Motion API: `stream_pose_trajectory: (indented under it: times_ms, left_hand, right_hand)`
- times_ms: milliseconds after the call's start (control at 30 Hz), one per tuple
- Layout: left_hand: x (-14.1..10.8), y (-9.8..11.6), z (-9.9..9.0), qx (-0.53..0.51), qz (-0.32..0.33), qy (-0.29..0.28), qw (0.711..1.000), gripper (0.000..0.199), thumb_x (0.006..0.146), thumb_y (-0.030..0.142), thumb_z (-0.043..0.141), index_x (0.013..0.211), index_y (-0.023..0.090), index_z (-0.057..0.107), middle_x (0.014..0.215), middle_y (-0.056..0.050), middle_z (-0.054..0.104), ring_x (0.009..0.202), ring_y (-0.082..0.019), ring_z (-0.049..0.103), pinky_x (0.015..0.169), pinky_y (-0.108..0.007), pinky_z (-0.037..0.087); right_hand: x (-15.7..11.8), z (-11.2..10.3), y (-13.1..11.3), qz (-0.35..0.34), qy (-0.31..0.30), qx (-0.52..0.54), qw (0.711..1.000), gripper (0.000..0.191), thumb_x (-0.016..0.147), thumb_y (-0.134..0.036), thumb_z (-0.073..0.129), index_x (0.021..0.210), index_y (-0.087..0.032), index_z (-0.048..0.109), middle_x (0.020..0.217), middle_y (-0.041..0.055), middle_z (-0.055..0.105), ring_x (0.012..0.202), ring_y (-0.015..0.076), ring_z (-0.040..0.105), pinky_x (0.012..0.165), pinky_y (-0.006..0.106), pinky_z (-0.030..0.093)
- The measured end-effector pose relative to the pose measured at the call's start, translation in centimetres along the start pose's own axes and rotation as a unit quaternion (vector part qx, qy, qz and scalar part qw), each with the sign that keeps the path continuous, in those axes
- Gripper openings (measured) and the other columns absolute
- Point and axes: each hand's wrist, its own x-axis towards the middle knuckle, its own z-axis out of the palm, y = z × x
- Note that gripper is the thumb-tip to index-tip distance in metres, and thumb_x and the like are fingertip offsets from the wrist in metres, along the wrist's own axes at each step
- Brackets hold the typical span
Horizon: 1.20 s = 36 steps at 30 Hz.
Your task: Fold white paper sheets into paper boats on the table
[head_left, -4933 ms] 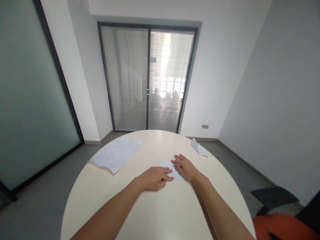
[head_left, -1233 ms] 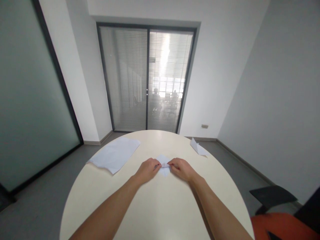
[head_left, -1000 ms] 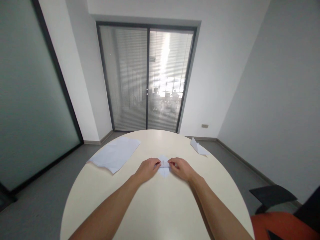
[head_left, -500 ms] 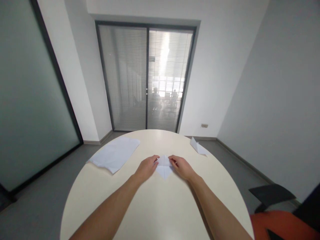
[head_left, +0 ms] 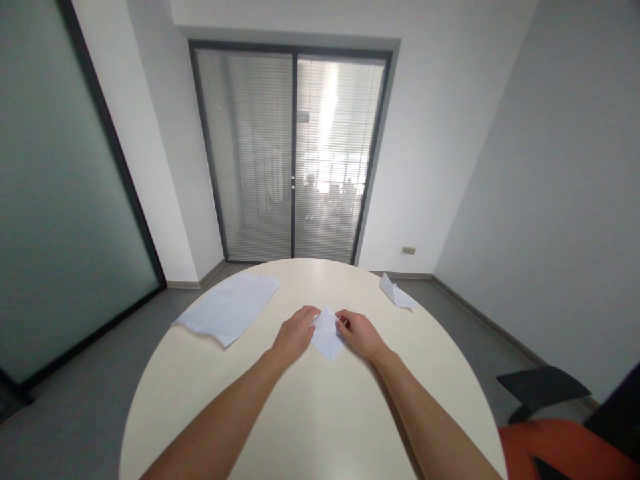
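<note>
A small white folded paper (head_left: 327, 341) lies in a diamond shape on the table in front of me, one point toward me and creases running down its middle. My left hand (head_left: 296, 333) holds its left edge, the thumb resting on the paper and the fingers bent toward the upper side. On the opposite edge, my right hand (head_left: 362, 333) pinches the paper between thumb and curled fingers. The fingertips cover parts of both side corners.
The round cream table (head_left: 310, 413) carries a large creased white sheet (head_left: 230, 303) at the left and another folded paper piece (head_left: 397, 293) near the far right edge. An orange-seated chair (head_left: 565, 447) with a black armrest (head_left: 545, 385) stands at the right.
The crosswise line on the folded paper no longer shows, and its upper part looks narrower. My left fingers have shifted slightly up; my right thumb has moved a little inward.
</note>
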Motion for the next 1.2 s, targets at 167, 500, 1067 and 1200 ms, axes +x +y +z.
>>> stream_pose_trajectory:
  times_ms: [167, 500, 1067, 1200]
  left_hand:
    - [0.1, 0.3, 0.0, 0.044, 0.01, -0.025, 0.999, 0.041, 0.091, 0.009, 0.046, 0.128, 0.026, 0.055, 0.135, -0.003, 0.055, 0.124, -0.018, 0.051, 0.103, -0.03, 0.044]
    - [-0.1, 0.0, 0.1, 0.098, 0.06, -0.051, 0.992, 0.033, 0.097, 0.014, 0.044, 0.119, 0.029, 0.065, 0.131, -0.001, 0.06, 0.12, -0.019, 0.052, 0.09, -0.031, 0.052]
    - [0.2, 0.0, 0.2, 0.093, 0.074, -0.087, 0.989, 0.031, 0.098, 0.017, 0.045, 0.115, 0.024, 0.07, 0.123, -0.005, 0.067, 0.113, -0.023, 0.056, 0.096, -0.036, 0.047]
    - [0.2, 0.3, -0.1, 0.076, 0.063, -0.086, 0.991, 0.03, 0.097, 0.013, 0.045, 0.112, 0.024, 0.069, 0.118, -0.005, 0.068, 0.111, -0.021, 0.056, 0.098, -0.035, 0.046]
  right_hand:
    - [0.0, 0.1, 0.1, 0.003, 0.002, -0.004, 1.0, 0.027, 0.089, -0.029, 0.052, 0.108, -0.02, 0.069, 0.09, 0.0054, 0.073, 0.076, 0.0178, 0.064, 0.07, 0.026, 0.043]
    - [0.0, 0.5, -0.1, 0.016, -0.003, -0.025, 1.0, 0.041, 0.087, -0.029, 0.056, 0.126, -0.021, 0.064, 0.106, 0.0068, 0.072, 0.082, 0.0182, 0.064, 0.078, 0.028, 0.047]
    - [0.0, 0.7, 0.1, -0.116, -0.019, -0.095, 0.989, 0.033, 0.095, -0.023, 0.047, 0.116, -0.02, 0.073, 0.118, 0.0098, 0.07, 0.109, 0.0238, 0.059, 0.099, 0.038, 0.044]
    - [0.1, 1.3, 0.0, -0.17, -0.038, -0.085, 0.981, 0.041, 0.092, -0.014, 0.044, 0.127, -0.02, 0.066, 0.132, 0.0102, 0.064, 0.12, 0.0237, 0.057, 0.106, 0.043, 0.042]
